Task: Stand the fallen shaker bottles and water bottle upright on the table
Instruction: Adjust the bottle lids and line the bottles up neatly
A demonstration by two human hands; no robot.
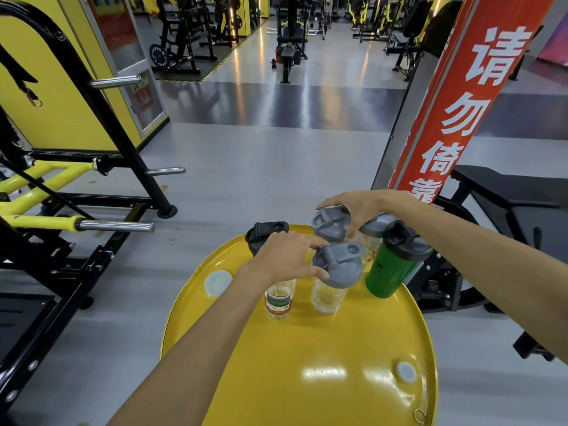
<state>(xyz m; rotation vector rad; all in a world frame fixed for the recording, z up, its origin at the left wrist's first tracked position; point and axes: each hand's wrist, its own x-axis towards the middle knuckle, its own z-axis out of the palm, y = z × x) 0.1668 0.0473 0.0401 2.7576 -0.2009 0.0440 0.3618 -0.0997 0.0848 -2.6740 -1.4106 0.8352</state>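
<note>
The left hand rests spread over the grey lid of a clear shaker, thumb on its rim, the water bottle upright beneath its wrist. The right hand grips the lid of another grey-lidded shaker. With the green shaker crowded beside both hands, a careless withdrawal could topple neighbours off the yellow drum table.

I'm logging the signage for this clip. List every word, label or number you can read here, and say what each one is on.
"请勿倚靠": white characters running down the red banner; the last character is partly hidden behind the right hand.
Water bottle label: green, white and red print, too small to read.
Green shaker: a faint dark mark, not legible.
Red poster on the yellow door: blurred, unreadable.
</note>
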